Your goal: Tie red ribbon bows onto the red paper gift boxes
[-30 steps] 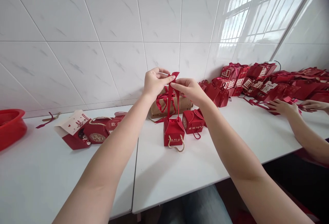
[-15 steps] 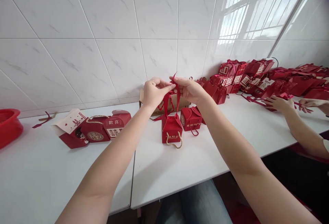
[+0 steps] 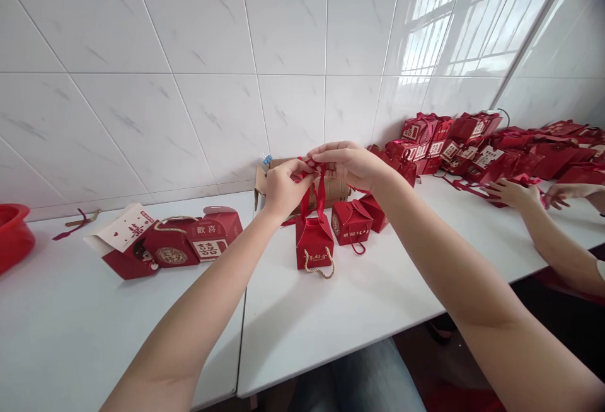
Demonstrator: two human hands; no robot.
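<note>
A pale tiled wall (image 3: 208, 21) is seen behind a white table (image 3: 359, 298). Near the table's middle, a red box (image 3: 314, 242) is stood upright, its gold cord handle (image 3: 319, 271) hung at the front. From its top a red ribbon (image 3: 321, 194) is drawn up in two strands, which are met above by both hands. By the left hand (image 3: 287, 188) the ribbon is pinched narrowly; by the right hand (image 3: 352, 163) it is also held at the fingertips, though the exact finger placement is partly hidden. Compared with half a second earlier, the pointed ribbon end is no longer seen standing above the fingers, and the strands are now gathered more tightly between them. This is judged to indicate that the ribbon is being worked, while the box is left standing on the table, untouched by either hand.
</note>
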